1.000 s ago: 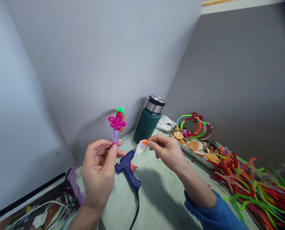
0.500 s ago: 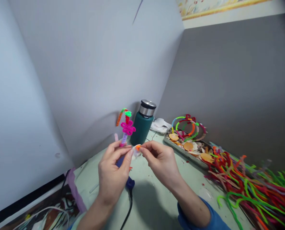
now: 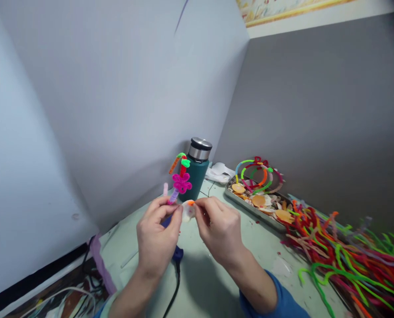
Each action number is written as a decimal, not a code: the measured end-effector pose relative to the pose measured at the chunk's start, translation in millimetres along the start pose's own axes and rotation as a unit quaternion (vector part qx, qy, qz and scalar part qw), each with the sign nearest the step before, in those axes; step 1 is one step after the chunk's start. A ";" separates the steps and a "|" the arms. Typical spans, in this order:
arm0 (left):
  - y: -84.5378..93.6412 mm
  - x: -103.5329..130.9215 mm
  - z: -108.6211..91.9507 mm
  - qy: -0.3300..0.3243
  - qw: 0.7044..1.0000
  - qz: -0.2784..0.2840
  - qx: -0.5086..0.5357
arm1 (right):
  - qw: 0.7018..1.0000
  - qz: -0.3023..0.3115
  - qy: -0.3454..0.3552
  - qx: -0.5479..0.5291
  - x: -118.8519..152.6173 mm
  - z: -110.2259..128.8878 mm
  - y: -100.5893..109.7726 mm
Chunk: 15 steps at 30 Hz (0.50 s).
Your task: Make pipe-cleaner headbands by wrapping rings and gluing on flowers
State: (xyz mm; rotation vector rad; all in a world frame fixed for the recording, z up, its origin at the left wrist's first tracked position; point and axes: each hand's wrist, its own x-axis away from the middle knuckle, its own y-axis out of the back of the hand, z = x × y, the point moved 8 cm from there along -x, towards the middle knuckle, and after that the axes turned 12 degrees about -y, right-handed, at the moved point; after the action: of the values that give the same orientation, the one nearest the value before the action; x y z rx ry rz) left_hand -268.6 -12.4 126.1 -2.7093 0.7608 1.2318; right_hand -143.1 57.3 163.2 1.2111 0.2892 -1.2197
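My left hand (image 3: 157,240) is closed on a pipe-cleaner band (image 3: 174,195), wrapped in lilac, red, green and orange. A magenta pipe-cleaner flower (image 3: 182,183) and a green knot (image 3: 185,163) sit on it above my fingers. Against my left thumb rests a whitish seashell (image 3: 187,213). My right hand (image 3: 220,227) pinches a small orange fuzzy bit (image 3: 190,202) at the shell's top edge. Behind my left hand lies a dark blue corded tool (image 3: 177,253), mostly hidden.
A teal bottle (image 3: 197,179) stands behind my hands. To the right, a metal tray (image 3: 249,209) holds shells, with colourful pipe-cleaner rings (image 3: 253,176) on top. Many loose pipe cleaners (image 3: 335,256) pile up at the right. A black cable (image 3: 176,287) runs toward me; grey panels rise behind.
The band with its flower has tilted to the right and now overlaps the bottle. More of the whitish shell shows between my hands, and my right hand has turned slightly.
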 end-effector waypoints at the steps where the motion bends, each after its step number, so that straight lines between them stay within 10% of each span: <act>1: -0.4 0.0 -0.6 -0.004 1.000 0.000 -0.004 | 1.000 -0.007 0.001 0.006 0.7 0.1 0.6; 9: 2.5 -0.2 -0.8 -0.009 0.999 -0.007 -0.042 | 0.960 0.009 -0.190 -0.206 -6.1 -39.0 6.4; 15: 4.1 -9.8 -0.8 -0.144 0.974 -0.031 -0.171 | 0.661 0.265 -0.340 -0.615 11.4 -60.5 -39.8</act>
State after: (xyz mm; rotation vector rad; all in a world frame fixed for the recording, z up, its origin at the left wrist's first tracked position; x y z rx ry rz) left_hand -275.4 -12.2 134.2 -2.6761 0.4608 1.8359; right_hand -146.8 106.2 108.6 -0.3940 0.1094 -0.5838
